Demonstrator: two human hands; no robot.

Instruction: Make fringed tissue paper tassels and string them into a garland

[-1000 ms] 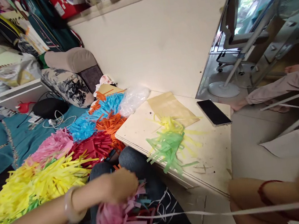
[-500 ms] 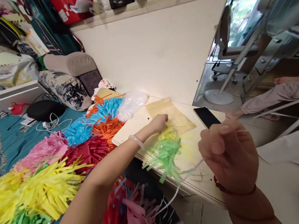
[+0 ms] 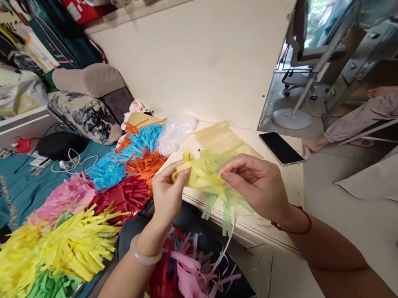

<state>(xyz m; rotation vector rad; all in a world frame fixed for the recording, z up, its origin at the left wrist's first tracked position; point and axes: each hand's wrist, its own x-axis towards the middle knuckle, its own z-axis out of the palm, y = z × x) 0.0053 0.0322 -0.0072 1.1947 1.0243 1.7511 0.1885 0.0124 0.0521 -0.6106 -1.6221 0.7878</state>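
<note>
A yellow tissue-paper tassel (image 3: 205, 170) is stretched between my two hands above the table edge. My left hand (image 3: 170, 185) pinches its left end, where a small folded yellow tip sticks up. My right hand (image 3: 257, 182) has thumb and fingertips pressed together at the tassel's right side; whether they grip a strip or the thin string is hard to make out. Below it hangs a green tissue tassel (image 3: 224, 209), partly covered by the yellow one. A white string (image 3: 229, 241) runs down to a bunch of pink and red tassels (image 3: 192, 273) on my lap.
A phone (image 3: 281, 147) and a tan paper sheet (image 3: 221, 136) lie on the white table. A clear plastic bag (image 3: 176, 133) sits at its back left. Yellow fringe piles (image 3: 67, 241) and other colours cover the left. Beyond the table is a person's leg (image 3: 358, 119).
My left hand has come back from the tabletop with the yellow tassel. My right hand has moved left and down to it, away from in front of the phone.
</note>
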